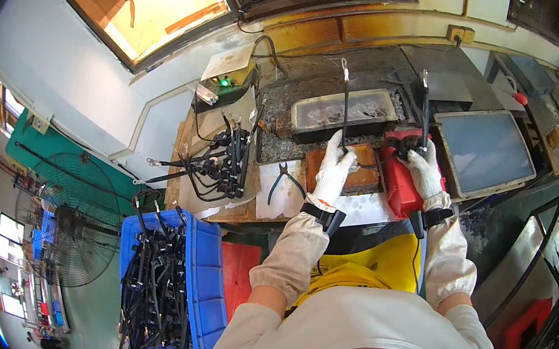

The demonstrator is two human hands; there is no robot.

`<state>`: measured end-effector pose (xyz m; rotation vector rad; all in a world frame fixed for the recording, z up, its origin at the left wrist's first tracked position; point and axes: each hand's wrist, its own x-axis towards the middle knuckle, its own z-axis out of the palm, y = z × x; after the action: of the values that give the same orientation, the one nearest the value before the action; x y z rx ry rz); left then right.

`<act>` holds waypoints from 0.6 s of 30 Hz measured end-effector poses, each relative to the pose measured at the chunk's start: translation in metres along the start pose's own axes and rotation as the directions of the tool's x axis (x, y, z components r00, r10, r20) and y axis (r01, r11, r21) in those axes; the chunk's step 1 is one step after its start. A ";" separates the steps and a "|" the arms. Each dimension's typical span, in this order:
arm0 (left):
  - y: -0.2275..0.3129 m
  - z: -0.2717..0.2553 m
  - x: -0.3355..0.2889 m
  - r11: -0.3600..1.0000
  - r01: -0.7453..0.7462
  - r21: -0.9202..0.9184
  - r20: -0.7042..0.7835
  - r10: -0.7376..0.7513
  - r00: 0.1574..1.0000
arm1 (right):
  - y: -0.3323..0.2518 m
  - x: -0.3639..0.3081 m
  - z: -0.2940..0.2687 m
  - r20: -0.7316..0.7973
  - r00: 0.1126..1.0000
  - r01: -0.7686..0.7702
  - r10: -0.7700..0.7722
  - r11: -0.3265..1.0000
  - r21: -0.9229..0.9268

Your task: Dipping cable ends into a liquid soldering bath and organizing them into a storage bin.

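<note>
My left hand (334,169), in a white glove, is closed around a black cable (346,113) that stands upright, a metal ring terminal at its top end. In my right hand (425,170), gloved as well, is a second upright black cable (427,112) with a similar metal end and a dark bulky part (405,145) beside the fingers. A black lead runs between the two hands. Below the left hand lies a brownish-orange rectangular tray (311,171). The right hand is over a red container (400,189). Just beyond the hands sits a rectangular metal pan (294,115) with a greyish, patchy surface.
Cutting pliers (283,180) lie on white paper left of my hands. A bundle of black cables (230,165) rests further left, near a box with a green light (226,82). A blue crate (202,263) holds more cables. At right is a grey-surfaced tray (488,151).
</note>
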<state>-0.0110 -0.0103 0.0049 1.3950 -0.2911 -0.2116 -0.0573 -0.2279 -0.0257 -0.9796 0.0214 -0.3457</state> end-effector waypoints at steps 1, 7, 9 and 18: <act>0.000 -0.001 0.002 1.000 0.012 -0.001 0.013 -0.012 1.000 | 0.001 0.000 -0.001 -0.013 1.000 0.005 -0.006 1.000 -0.026; 0.006 0.002 0.003 0.997 0.017 -0.072 -0.006 -0.018 1.000 | 0.001 0.000 -0.005 -0.005 1.000 0.011 -0.011 0.999 -0.037; 0.008 0.002 0.002 0.996 0.049 -0.079 -0.032 -0.051 0.998 | 0.000 -0.002 -0.003 -0.013 1.000 0.009 -0.010 1.000 -0.019; -0.025 -0.006 0.017 0.869 -0.166 0.465 -0.228 0.299 0.927 | -0.004 -0.002 0.003 -0.023 1.000 0.013 -0.010 0.989 0.147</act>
<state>0.0074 -0.0137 -0.0196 1.7974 -0.2678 0.2850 -0.0592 -0.2267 -0.0209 -0.8302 0.0101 -0.3637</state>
